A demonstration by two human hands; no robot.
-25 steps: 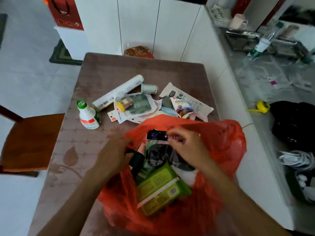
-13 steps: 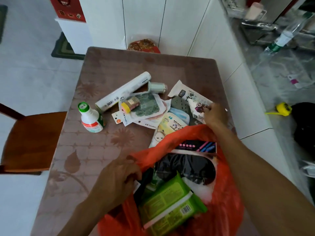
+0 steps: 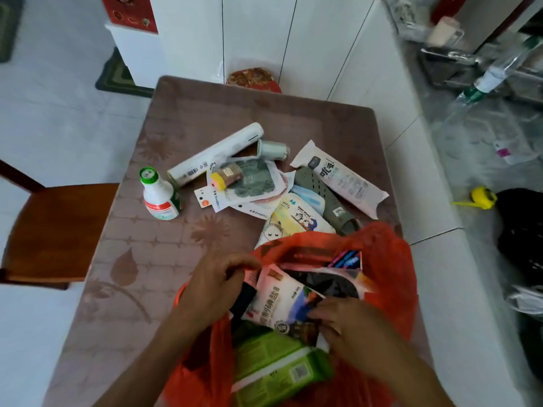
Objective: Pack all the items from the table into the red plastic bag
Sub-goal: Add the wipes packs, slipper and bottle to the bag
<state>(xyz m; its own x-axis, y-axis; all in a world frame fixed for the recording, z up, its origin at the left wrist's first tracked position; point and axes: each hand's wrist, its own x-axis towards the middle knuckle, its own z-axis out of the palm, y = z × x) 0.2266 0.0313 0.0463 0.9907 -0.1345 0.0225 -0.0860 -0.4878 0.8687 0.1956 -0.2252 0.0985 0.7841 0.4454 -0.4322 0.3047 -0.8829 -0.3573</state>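
Wooden chair (image 3: pixel 55 230) left of table. Green mat (image 3: pixel 117 76) on floor, far left. Red round item (image 3: pixel 254 80) beyond table's far edge. On counter, right: yellow tape measure (image 3: pixel 483 197), clear bottle (image 3: pixel 496 71) lying tilted, black bag (image 3: pixel 521 230).

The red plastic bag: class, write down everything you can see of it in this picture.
The red plastic bag is thin, crinkled orange-red film, lying open-mouthed at the near edge of the table. The left hand pinches its rim; the right hand holds a white printed packet in its mouth. Inside lie a green pack and a dark packet.
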